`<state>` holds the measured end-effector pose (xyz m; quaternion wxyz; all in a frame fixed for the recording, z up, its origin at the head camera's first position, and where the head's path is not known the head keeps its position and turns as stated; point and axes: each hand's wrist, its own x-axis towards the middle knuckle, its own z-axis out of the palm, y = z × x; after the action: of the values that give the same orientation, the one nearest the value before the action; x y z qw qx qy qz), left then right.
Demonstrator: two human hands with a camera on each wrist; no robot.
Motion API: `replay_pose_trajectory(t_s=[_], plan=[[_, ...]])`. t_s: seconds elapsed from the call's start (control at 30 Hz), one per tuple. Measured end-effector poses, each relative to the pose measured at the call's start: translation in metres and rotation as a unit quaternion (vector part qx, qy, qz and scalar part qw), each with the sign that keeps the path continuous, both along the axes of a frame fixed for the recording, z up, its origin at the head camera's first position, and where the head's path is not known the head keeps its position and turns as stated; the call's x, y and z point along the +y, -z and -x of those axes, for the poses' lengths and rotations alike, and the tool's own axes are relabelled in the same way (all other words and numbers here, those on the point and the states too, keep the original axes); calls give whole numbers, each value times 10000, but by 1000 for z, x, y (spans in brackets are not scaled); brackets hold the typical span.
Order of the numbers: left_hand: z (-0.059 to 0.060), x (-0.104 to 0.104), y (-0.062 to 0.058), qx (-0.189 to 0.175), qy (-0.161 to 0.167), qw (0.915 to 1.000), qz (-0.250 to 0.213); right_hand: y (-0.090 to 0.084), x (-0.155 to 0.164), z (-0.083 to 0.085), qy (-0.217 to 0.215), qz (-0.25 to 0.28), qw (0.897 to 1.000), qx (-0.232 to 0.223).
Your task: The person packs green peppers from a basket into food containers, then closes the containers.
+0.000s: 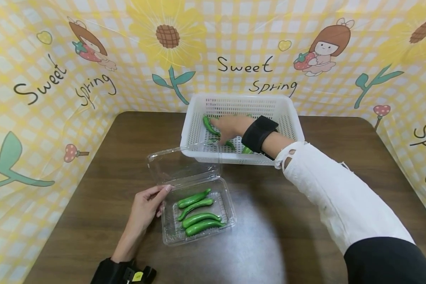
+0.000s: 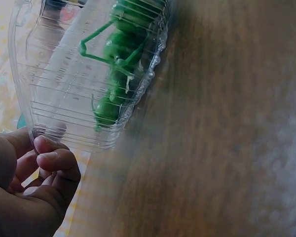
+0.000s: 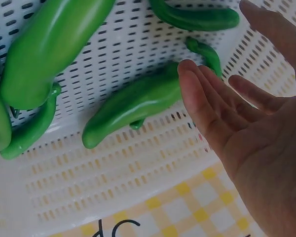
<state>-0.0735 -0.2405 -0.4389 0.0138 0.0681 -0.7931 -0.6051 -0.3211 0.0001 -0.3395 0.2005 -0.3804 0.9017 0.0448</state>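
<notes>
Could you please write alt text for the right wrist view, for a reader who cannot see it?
An open right hand, fingers straight, reaches into a white slotted basket, its fingertips at a green pepper. More green peppers lie around it in the basket.

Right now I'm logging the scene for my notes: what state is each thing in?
clear clamshell box: lid open, four peppers inside
white basket: upright, holds loose peppers
left hand: holding the box's edge
right hand: fingers straight, over a green pepper
</notes>
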Motion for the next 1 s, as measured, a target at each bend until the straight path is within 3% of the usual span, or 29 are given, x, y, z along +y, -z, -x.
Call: replay_pose_trajectory(t_s=[0.47,1.0], plan=[[0,1,0,44,-15,10000,-7,14,-8,6,-192,-218,9996,-56],[0,1,1,76,2,10000,-36,27,-18,16,142,-257,9995,-127]])
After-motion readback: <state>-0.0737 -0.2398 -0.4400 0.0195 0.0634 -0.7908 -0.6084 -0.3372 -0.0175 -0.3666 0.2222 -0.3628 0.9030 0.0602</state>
